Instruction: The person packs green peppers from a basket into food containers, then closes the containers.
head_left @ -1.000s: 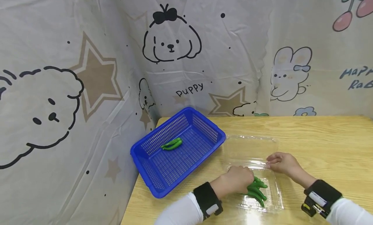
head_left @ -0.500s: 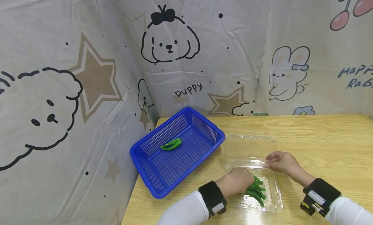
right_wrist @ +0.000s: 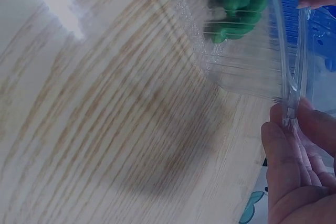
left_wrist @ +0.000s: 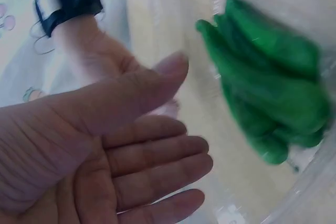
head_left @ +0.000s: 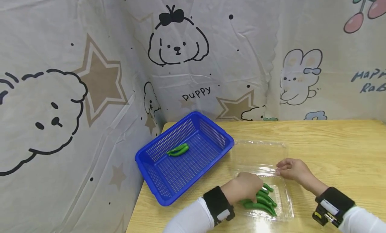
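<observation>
Several green peppers (head_left: pixel 262 203) lie together in the lower half of a clear plastic clamshell box (head_left: pixel 284 206), whose lid (head_left: pixel 259 152) is folded back on the table. My left hand (head_left: pixel 245 187) is over that half, beside the peppers. In the left wrist view, the fingers of the left hand (left_wrist: pixel 152 150) are extended, thumb apart, with the peppers (left_wrist: pixel 268 72) just beyond them. At the hinge end, my right hand (head_left: pixel 294 170) pinches the box's edge between thumb and fingers; the right wrist view shows this hand (right_wrist: pixel 299 156) gripping the clear rim (right_wrist: pixel 287 77).
A blue plastic basket (head_left: pixel 181 172) stands at the left of the wooden table (head_left: pixel 331 139), against the printed cloth (head_left: pixel 120 92). More green peppers (head_left: pixel 178 150) lie inside it. The clamshell box is right of the basket.
More of the peppers in the box show now, below and left of where they showed before, no longer covered by my left hand. The right hand stays at the box's edge.
</observation>
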